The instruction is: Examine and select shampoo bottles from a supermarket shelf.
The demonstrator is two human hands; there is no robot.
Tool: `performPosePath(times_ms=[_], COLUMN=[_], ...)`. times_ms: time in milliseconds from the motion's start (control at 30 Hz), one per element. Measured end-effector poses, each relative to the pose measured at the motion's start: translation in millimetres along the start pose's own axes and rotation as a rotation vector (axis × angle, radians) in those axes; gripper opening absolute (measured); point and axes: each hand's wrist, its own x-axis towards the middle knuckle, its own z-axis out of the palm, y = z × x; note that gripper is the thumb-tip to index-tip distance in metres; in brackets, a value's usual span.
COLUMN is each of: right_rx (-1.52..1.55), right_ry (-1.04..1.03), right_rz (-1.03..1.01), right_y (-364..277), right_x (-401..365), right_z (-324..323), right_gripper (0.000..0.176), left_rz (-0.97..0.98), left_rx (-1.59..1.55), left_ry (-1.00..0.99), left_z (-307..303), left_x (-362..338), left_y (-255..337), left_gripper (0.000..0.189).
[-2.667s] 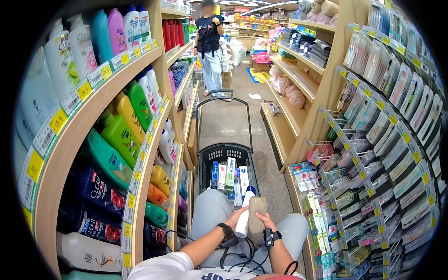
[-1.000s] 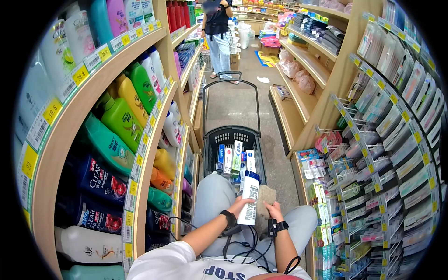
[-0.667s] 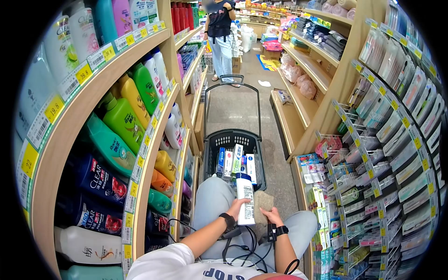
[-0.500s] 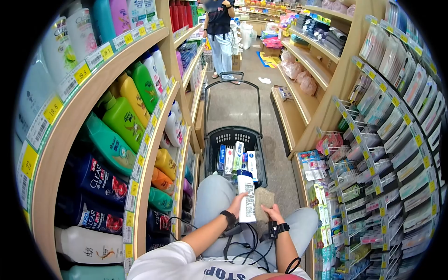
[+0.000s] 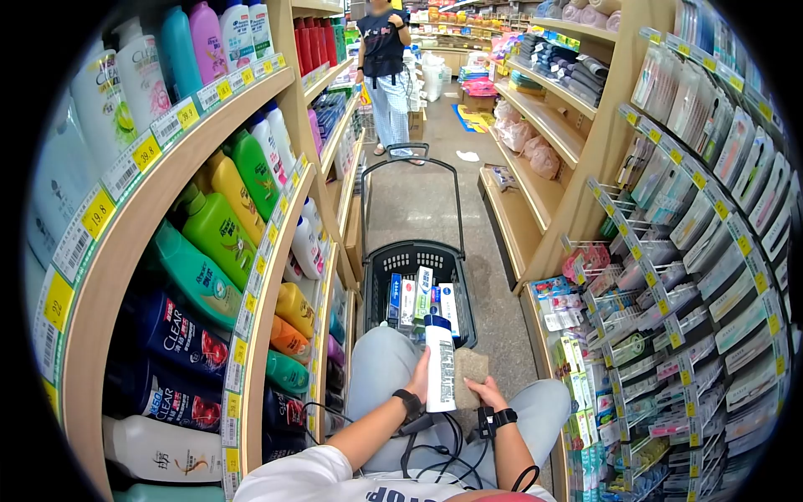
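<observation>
My left hand point(image 5: 418, 382) is closed round a white bottle point(image 5: 440, 366) with a dark blue cap, held upright with a panel of small print facing me. Beside it, my right hand point(image 5: 485, 391) grips a tan, rough-looking cloth or pad point(image 5: 471, 368) by its lower right part, thumb on the near face. Both things are over my lap, between my knees. Just beyond the bottle stands a black shopping basket point(image 5: 418, 249) with its long handle raised. Several slim boxes lie in it, among them a white and green box point(image 5: 423, 289) and a blue one point(image 5: 395, 293).
Shelves of shampoo bottles point(image 5: 201, 280) rise close on my left. Racks of small packaged goods point(image 5: 677, 268) stand on my right. Up the aisle a person point(image 5: 386, 67) stands near the left shelves. Black cables point(image 5: 443, 448) lie across my lap.
The view has shifted a little, so the basket and the bottle sit slightly lower in it. Both hands keep the same holds. The person up the aisle has changed posture slightly.
</observation>
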Motion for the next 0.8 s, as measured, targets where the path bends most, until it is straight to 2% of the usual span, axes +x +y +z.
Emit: performPosePath(times_ms=[100, 200, 333, 500, 600, 700, 800], right_rx=[-0.004, -0.069, -0.084, -0.083, -0.077, -0.097, -0.063], right_ry=[-0.012, -0.045, -0.057, -0.044, -0.029, -0.045, -0.058], right_rz=[0.009, -0.019, -0.044, -0.059, -0.055, -0.038, -0.020], right_y=[-3.3, -1.5, -0.3, -4.9, -8.1, -8.8, -7.1], right_x=[-4.3, -1.0, -1.3, -4.4, -8.1, -8.3, -7.4], right_z=[3.3, 2.2, 4.3, 7.1, 9.5, 8.8, 6.5], right_gripper=[0.046, 0.051, 0.054, 0.053, 0.053, 0.055, 0.056], left_rz=[0.012, 0.079, 0.153, 0.257, 0.231, 0.180, 0.030], left_rx=[-0.035, -0.022, 0.027, 0.048, 0.072, 0.104, 0.115], left_ry=[-0.005, 0.075, 0.022, 0.001, 0.020, 0.115, 0.019], left_z=[5.3, 1.9, -16.6, -12.3, -10.1, -6.0, -13.7], left_x=[-6.3, -5.5, 7.6, 7.6, 4.8, 2.8, 5.6], left_y=[0.9, -2.6, -9.1, -11.0, -8.1, -7.3, -7.2], left_gripper=[0.061, 0.056, 0.046, 0.045, 0.052, 0.049, 0.039])
